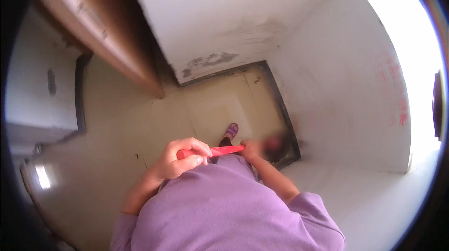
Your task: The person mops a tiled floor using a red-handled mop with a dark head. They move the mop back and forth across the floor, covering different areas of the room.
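Observation:
A red handle (226,151) with a lighter curved pattern lies slantwise in front of the purple shirt. Near its rounded left end, my left hand (182,158) is closed around it, thumb below and fingers over the top. My right hand (249,150) grips the other end, its fingers partly hidden and soft in the picture. Just beyond that hand is a blurred dark patch with a reddish middle (274,144); what it is, I cannot tell. Whether the handle joins anything there is hidden.
A brown wooden door (105,37) with a metal handle stands open at the upper left. White stained walls (329,86) with dark skirting meet in a corner ahead. One foot in a purple sandal (232,130) rests on the beige tiled floor (168,117). Bright light enters at the right.

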